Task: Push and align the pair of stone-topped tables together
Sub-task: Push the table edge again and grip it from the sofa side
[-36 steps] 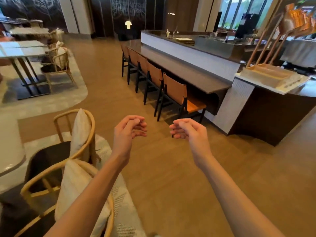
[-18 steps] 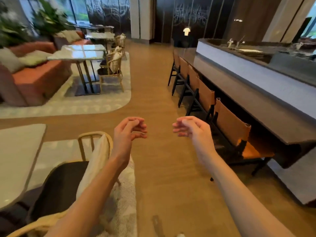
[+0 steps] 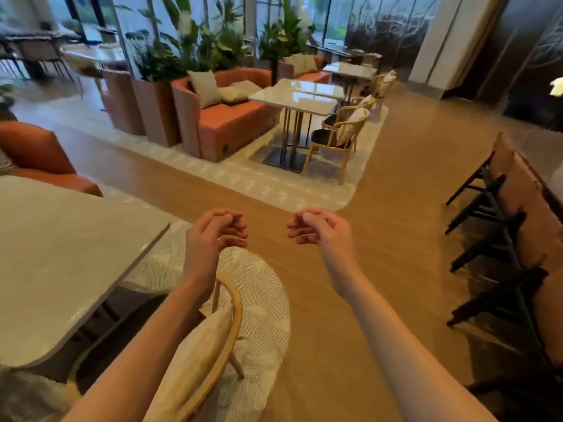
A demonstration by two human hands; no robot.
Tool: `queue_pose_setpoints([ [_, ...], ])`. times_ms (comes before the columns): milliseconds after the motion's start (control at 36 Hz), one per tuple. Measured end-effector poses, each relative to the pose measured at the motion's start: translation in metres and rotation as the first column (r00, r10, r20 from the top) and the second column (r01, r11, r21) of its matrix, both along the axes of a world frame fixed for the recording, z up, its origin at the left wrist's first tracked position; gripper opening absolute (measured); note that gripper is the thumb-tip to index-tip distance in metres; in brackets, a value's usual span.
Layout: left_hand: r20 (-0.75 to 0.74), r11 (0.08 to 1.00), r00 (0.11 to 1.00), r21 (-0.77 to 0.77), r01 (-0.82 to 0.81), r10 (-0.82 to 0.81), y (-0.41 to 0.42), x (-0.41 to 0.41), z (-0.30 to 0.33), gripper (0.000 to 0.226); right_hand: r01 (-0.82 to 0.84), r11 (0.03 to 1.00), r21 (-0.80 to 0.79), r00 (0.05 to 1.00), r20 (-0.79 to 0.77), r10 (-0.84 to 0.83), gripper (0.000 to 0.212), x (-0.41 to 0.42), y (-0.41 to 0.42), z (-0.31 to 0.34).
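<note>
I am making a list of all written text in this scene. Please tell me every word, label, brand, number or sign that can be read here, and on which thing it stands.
There is none to read.
The stone-topped tables, the near table, the orange sofa and the wooden chairs carry no visible lettering.
The dark wall panels show only a branch-like pattern, not words.
Both hands, left and right, hold nothing printed.

The near table (image 3: 61, 254) is running off the frame's left edge, its base hidden beneath the top. Beside that table, a chair (image 3: 225, 324) is showing only its curved back, the left forearm crossing its cushion (image 3: 195, 354). Right of the table, dark bar chairs (image 3: 499, 226) are being cut by the right edge. Beyond the table, window-side furniture (image 3: 33, 53) is dissolving into blur.
</note>
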State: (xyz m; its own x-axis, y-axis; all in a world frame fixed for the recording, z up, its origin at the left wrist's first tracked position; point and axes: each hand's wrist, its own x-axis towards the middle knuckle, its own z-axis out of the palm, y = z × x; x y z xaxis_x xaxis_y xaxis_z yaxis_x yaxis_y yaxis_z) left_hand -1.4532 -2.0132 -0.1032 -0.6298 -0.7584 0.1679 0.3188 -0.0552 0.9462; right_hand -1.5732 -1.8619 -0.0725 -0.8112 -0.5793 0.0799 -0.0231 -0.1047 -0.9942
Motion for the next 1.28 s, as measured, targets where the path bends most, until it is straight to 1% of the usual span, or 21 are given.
queue_pose_setpoints([
  [111,-0.004,0.996,0.996,0.011,-0.09,0.09,-0.043,-0.058,-0.018,0.02,-0.08,0.997,0.024,0.997,-0.011,0.08,0.019,-0.07,-0.045,-0.019],
  [167,-0.005,0.991,0.992,0.054,-0.124,0.124,-0.065,-0.098,-0.033,0.021,-0.099,0.994,0.043,0.995,-0.006,0.099,0.018,-0.112,-0.069,-0.034],
  [278,0.012,0.978,0.988,0.139,-0.155,0.155,-0.11,-0.204,-0.062,0.023,-0.119,0.987,0.104,0.993,0.024,0.117,0.019,-0.204,-0.124,-0.056],
  [333,0.017,0.973,0.988,0.175,-0.153,0.153,-0.122,-0.243,-0.062,0.023,-0.133,0.982,0.136,0.991,0.032,0.13,0.019,-0.234,-0.145,-0.055],
  [389,0.001,0.971,0.989,0.193,-0.143,0.145,-0.146,-0.289,-0.056,0.019,-0.179,0.97,0.162,0.984,0.004,0.181,0.019,-0.278,-0.178,-0.047],
  [444,0.007,0.969,0.988,0.194,-0.156,0.157,-0.174,-0.326,-0.046,0.021,-0.212,0.962,0.174,0.975,-0.034,0.221,0.019,-0.319,-0.213,-0.034],
  [528,0.019,0.963,0.976,0.157,-0.219,0.219,-0.215,-0.355,-0.034,0.02,-0.244,0.958,0.15,0.963,-0.075,0.257,0.021,-0.365,-0.263,-0.018],
  [611,0.017,0.943,0.95,0.122,-0.311,0.311,-0.262,-0.373,-0.028,0.022,-0.308,0.944,0.12,0.946,-0.066,0.317,0.02,-0.401,-0.319,-0.018],
  [694,0.03,0.894,0.9,0.105,-0.435,0.434,-0.309,-0.387,-0.032,0.023,-0.39,0.913,0.116,0.917,-0.04,0.397,0.02,-0.424,-0.379,-0.031],
  [778,0.044,0.835,0.84,0.097,-0.542,0.54,-0.351,-0.397,-0.041,0.024,-0.51,0.853,0.108,0.858,-0.007,0.514,0.019,-0.438,-0.444,-0.045],
  [861,0.075,0.757,0.759,0.065,-0.65,0.646,-0.393,-0.4,-0.049,0.024,-0.646,0.759,0.077,0.763,0.021,0.647,0.018,-0.447,-0.516,-0.054],
  [889,0.089,0.711,0.713,0.063,-0.701,0.695,-0.408,-0.4,-0.05,0.024,-0.691,0.72,0.07,0.723,0.03,0.691,0.017,-0.448,-0.539,-0.055],
  [944,0.127,0.571,0.582,0.113,-0.813,0.803,-0.43,-0.397,-0.051,0.024,-0.778,0.622,0.082,0.627,0.05,0.778,0.017,-0.448,-0.582,-0.055],
  [1000,0.144,0.444,0.467,0.166,-0.88,0.872,-0.446,-0.393,-0.049,0.021,-0.837,0.541,0.088,0.546,0.054,0.836,0.018,-0.445,-0.619,-0.054],
  [1083,0.133,0.292,0.322,0.206,-0.934,0.937,-0.468,-0.386,-0.047,0.018,-0.919,0.38,0.106,0.387,0.052,0.921,0.019,-0.436,-0.671,-0.05],
  [1111,0.143,0.27,0.304,0.215,-0.939,0.942,-0.471,-0.382,-0.044,0.017,-0.925,0.365,0.104,0.371,0.051,0.927,0.019,-0.434,-0.679,-0.049],
  [1139,0.155,0.193,0.232,0.23,-0.954,0.96,-0.475,-0.379,-0.046,0.018,-0.948,0.294,0.121,0.303,0.065,0.951,0.019,-0.428,-0.695,-0.05],
  [1167,0.161,0.154,0.195,0.235,-0.96,0.968,-0.478,-0.376,-0.047,0.019,-0.959,0.254,0.125,0.263,0.064,0.963,0.02,-0.424,-0.704,-0.051],
  [1222,0.163,0.046,0.085,0.233,-0.971,0.983,-0.485,-0.367,-0.052,0.016,-0.981,0.145,0.132,0.155,0.065,0.986,0.019,-0.411,-0.727,-0.057],
  [1278,0.18,-0.045,-0.002,0.233,-0.972,0.984,-0.494,-0.357,-0.062,0.016,-0.987,0.07,0.143,0.08,0.063,0.995,0.019,-0.4,-0.748,-0.063],
])
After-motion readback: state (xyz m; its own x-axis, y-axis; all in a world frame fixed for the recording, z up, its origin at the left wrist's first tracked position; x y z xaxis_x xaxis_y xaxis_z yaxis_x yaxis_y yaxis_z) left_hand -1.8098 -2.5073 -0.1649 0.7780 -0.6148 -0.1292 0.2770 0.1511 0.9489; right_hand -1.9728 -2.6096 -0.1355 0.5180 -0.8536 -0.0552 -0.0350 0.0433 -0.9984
